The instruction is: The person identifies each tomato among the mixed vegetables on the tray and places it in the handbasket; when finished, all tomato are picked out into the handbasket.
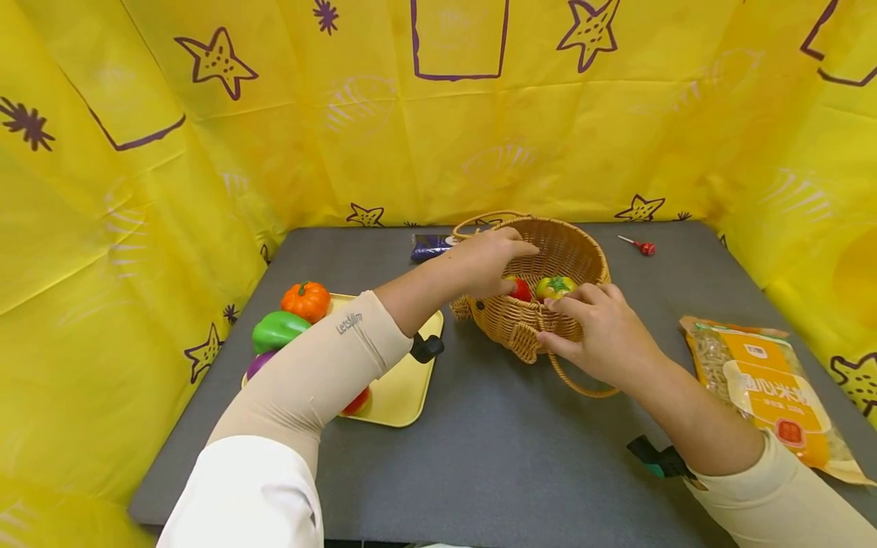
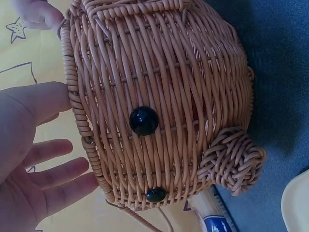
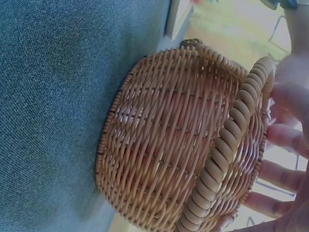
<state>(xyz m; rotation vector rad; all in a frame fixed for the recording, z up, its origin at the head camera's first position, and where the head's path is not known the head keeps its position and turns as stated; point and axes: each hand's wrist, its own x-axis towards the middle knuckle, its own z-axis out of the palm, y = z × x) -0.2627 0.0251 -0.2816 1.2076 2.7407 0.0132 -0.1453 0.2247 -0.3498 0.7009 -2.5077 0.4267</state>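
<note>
Table (image 1: pixel 507 472): supports the yellow tray (image 1: pixel 404 380) and, to its right, the wicker basket (image 1: pixel 499 323). Left hand (image 1: pixel 483 262): released, fingers spread over the basket opening. Right hand (image 1: pixel 603 335): fingers at the near rim; grip cannot be determined. Tray, left end: green pepper (image 1: pixel 277 331), orange pumpkin (image 1: pixel 306 302). Basket: green-yellow tomato (image 1: pixel 556 286), partly hidden red piece (image 1: pixel 521 289).

This is a curtained booth, shown by yellow starfish-patterned cloth (image 1: pixel 438 164) hanging behind and on both sides of the grey surface (image 1: pixel 479 472).

Red lollipop (image 1: pixel 645 248) beyond orange packet (image 1: pixel 767 388)
</note>
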